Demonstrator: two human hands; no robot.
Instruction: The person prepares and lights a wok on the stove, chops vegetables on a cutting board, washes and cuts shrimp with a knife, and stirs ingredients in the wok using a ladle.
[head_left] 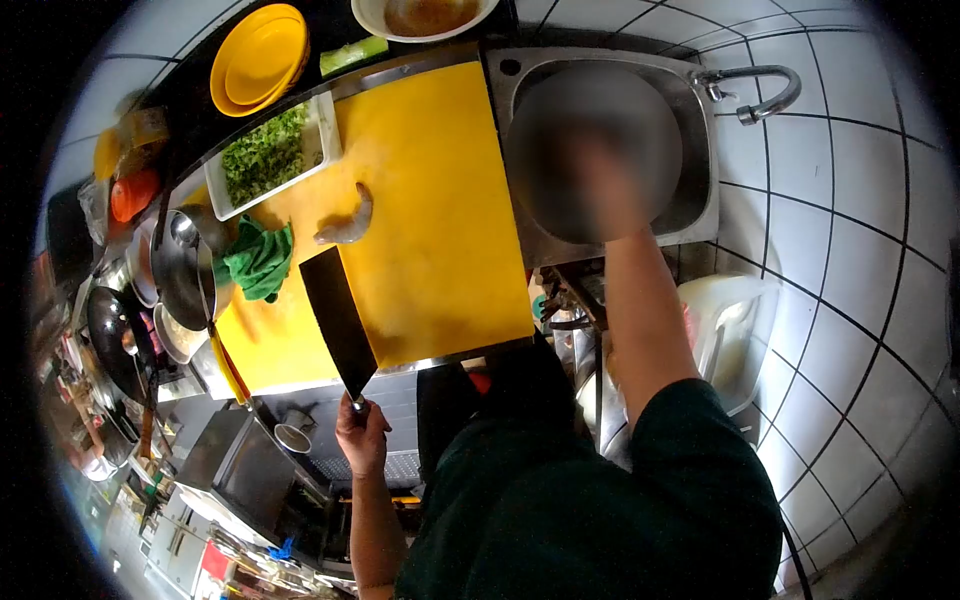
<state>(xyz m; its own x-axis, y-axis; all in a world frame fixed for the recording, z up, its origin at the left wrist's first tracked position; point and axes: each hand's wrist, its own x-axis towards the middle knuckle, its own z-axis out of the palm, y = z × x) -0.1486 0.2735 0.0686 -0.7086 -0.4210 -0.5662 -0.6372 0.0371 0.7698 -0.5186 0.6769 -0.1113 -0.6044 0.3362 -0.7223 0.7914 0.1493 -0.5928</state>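
My left hand (362,438) is closed around the handle of a cleaver (337,318). The wide dark blade rests over the yellow cutting board (440,200), near its front edge. Just beyond the blade's tip a raw shrimp (352,220) lies curled on the board. My right arm reaches over the metal sink (700,190) on the right. A grey round blur covers the sink's inside and my right hand (598,165), so its fingers and anything in them cannot be made out.
A white tray of chopped greens (265,155) and a green cloth (260,260) lie at the board's left. Behind stand yellow bowls (262,60), a green vegetable piece (352,56) and a white bowl (430,15). A faucet (770,95) juts from the tiled wall. Pans (185,270) stand further left.
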